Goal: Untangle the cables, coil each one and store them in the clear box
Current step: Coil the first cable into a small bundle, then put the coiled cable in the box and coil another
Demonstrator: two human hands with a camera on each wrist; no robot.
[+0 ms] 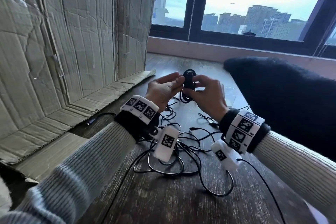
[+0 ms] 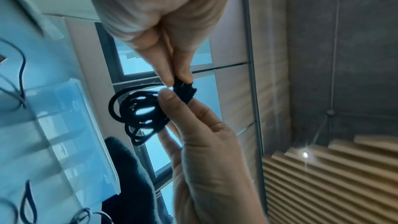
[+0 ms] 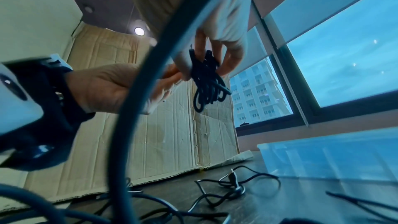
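Item, coiled black cable (image 1: 189, 82): we held it raised above the wooden table (image 1: 181, 202), at about 12 o'clock from our wrists in the head view, between both hands. Our left hand (image 1: 163, 89) lay at 9 o'clock of the coil, thumb and fingertips closed narrowly on its edge; in the left wrist view the left fingertips (image 2: 170, 74) pinched the gathered end of the bundle at its 1 o'clock side, with the loops (image 2: 137, 113) hanging toward 7 o'clock. Our right hand (image 1: 209, 96) lay at 3 o'clock of the coil, fingers curled round it; in the right wrist view the right fingers (image 3: 232, 54) closed over the top of the bundle (image 3: 206, 81), whose loops hung down toward 6 o'clock, while the right thumb (image 2: 172, 103) pressed the coil from below in the left wrist view. Item, loose tangle of black cables (image 1: 174, 152): it lay on the table at 6 o'clock of the hands, beneath and between our wrists, with one strand (image 1: 261, 183) trailing toward 5 o'clock. Item, clear box (image 3: 336, 156): it stood on the table at 3 o'clock of the coil, partly hidden behind the right hand in the head view; we could not tell what it contained. Item, dark knitted cloth (image 1: 283, 96): at 3 o'clock, beside the box. Item, flattened cardboard (image 1: 76, 32): it stood upright at 9 o'clock, its flaps lying on the table. Item, window (image 1: 254, 2): at 12 o'clock, behind the table.
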